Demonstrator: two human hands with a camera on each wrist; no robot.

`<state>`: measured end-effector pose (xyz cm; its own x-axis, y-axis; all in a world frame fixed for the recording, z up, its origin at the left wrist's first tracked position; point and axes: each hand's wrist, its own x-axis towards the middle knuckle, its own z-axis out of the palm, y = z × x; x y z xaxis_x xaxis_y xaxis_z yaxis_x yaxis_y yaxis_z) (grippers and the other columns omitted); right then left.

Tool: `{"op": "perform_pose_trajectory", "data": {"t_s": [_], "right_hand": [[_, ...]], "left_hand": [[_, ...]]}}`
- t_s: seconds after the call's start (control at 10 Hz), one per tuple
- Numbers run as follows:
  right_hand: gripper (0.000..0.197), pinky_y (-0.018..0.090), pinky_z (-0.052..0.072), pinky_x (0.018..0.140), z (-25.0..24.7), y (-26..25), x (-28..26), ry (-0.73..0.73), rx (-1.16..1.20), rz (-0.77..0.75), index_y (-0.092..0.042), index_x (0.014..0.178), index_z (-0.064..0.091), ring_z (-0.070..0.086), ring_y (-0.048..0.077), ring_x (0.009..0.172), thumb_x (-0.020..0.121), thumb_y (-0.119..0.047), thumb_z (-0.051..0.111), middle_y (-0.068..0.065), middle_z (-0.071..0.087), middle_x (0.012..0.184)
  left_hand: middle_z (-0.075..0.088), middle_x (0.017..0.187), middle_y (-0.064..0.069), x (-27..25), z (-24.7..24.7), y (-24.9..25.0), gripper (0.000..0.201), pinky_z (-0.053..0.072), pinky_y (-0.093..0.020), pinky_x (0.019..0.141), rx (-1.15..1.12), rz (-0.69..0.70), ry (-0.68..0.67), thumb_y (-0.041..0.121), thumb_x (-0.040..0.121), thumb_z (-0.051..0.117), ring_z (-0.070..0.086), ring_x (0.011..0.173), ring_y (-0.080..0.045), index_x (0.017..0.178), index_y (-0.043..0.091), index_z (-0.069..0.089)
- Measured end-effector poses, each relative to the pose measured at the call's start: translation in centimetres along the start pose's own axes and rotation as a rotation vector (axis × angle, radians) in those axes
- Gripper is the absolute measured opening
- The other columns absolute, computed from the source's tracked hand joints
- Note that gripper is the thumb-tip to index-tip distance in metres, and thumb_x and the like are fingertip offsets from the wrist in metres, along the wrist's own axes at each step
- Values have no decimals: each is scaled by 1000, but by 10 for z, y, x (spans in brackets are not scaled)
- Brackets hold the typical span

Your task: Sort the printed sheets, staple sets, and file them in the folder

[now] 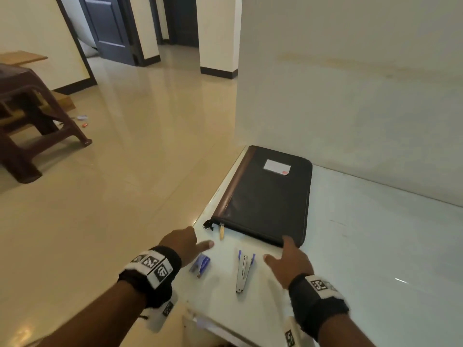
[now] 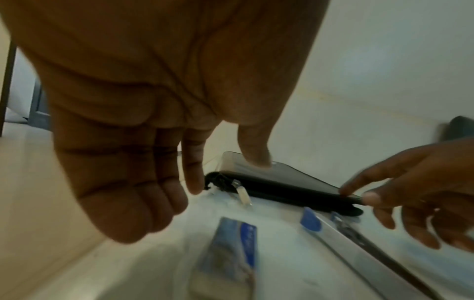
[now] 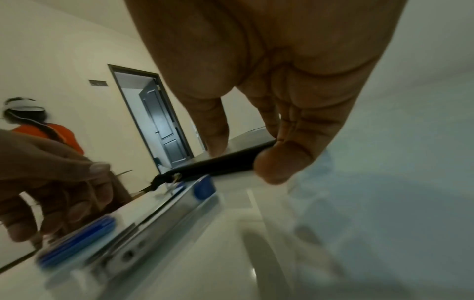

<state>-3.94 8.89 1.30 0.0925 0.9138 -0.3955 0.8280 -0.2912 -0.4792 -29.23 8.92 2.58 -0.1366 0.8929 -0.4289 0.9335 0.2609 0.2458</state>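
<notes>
White tabletop (image 1: 363, 246) against cream wall. Zipped black folder (image 1: 268, 196) along left edge. Right hand (image 1: 290, 261) fingertips on folder's near corner, fingers spread. Left hand (image 1: 183, 242) loose, holding nothing, near zipper pull (image 1: 221, 231). Stapler (image 1: 244, 271) near front edge.

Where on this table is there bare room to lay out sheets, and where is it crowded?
Free: the wide stretch of table right of the folder and right hand, out to the wall. Crowded: the near left corner, where the staple box, stapler and left hand sit close below the folder's zip end.
</notes>
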Motion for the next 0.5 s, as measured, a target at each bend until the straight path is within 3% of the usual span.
{"op": "perform_pose_trajectory", "data": {"t_s": [0.1,0.2,0.3,0.4,0.5], "right_hand": [[89,32,44,101,31,-16,-16,-104,-26,-69,-23,153,13,53,24,124,85,-43,67,5,52,139],[91,34,53,93,53,-24,-21,-174,-51,-71,-25,149,17,59,22,113,79,-43,73,4,52,134],[85,33,54,91,54,-26,-18,-152,-34,-57,-22,145,23,62,21,109,80,-39,74,4,55,132],[89,29,48,97,46,-27,-12,-108,37,-74,-21,151,17,58,21,118,83,-39,72,4,56,136],[88,33,50,99,37,-19,-11,-128,155,-87,-28,152,12,64,20,110,86,-42,67,2,62,129]], "left_hand": [[61,107,1,-26,27,1,56,47,-27,82,43,-7,-75,59,79,65,58,91,-15,114,18,47],[62,103,-1,-30,50,13,35,45,-24,74,-14,0,7,42,91,56,60,90,-18,113,16,46],[63,101,0,-22,57,31,33,49,-24,79,-44,21,74,40,91,56,61,90,-16,113,17,48],[63,107,-2,-18,49,50,41,48,-24,82,-53,46,26,40,85,67,62,95,-17,112,16,48],[63,111,-2,-24,34,51,50,47,-24,83,-40,62,28,46,82,69,61,98,-16,116,17,47]]}}
